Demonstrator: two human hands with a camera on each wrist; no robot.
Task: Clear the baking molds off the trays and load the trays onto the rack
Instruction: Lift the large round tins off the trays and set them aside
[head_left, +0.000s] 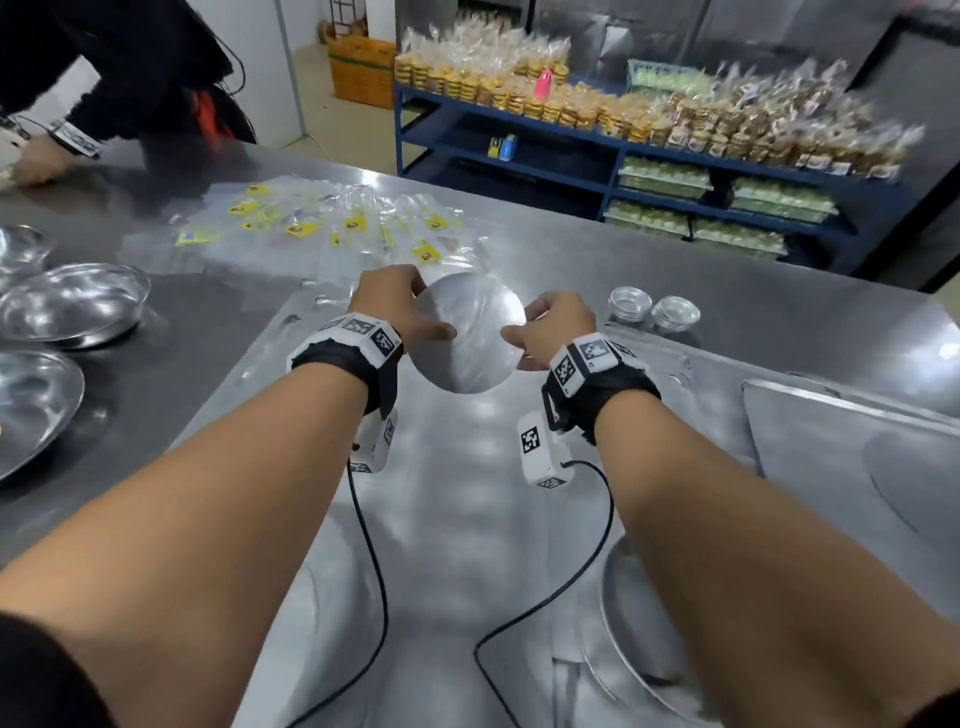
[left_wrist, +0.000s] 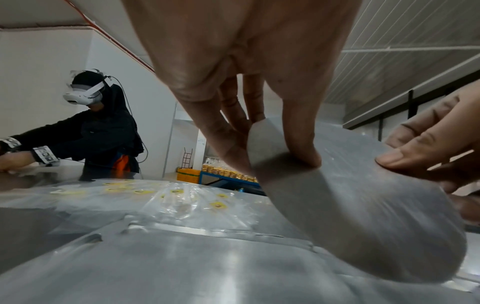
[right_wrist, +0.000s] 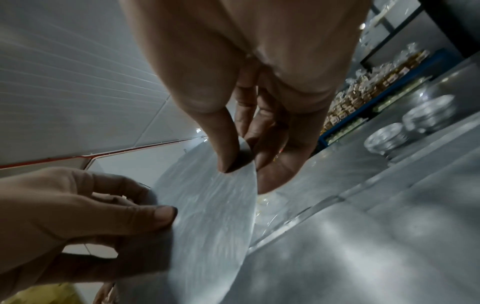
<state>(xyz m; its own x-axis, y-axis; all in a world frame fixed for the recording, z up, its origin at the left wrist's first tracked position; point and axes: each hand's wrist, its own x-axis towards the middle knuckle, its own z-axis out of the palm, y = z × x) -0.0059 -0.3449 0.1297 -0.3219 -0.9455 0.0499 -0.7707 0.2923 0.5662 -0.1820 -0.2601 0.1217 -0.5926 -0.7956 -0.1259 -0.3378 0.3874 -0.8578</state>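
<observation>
A round flat metal mold disc (head_left: 467, 338) is held tilted above a large metal tray (head_left: 457, 493) in the middle of the table. My left hand (head_left: 423, 312) pinches its left edge, thumb on the near face and fingers behind. My right hand (head_left: 524, 338) pinches the right edge the same way. The left wrist view shows the left thumb pressed on the disc (left_wrist: 350, 216), and the right hand (left_wrist: 428, 152) at its far rim. In the right wrist view the disc (right_wrist: 207, 205) sits between both hands.
Two stacks of small foil molds (head_left: 652, 312) stand just right of the disc. A second tray (head_left: 831, 431) and a round pan (head_left: 639, 623) lie to the right. Metal bowls (head_left: 72, 301) sit left, plastic bags (head_left: 322, 223) behind. Another person (head_left: 104, 67) works at the far left.
</observation>
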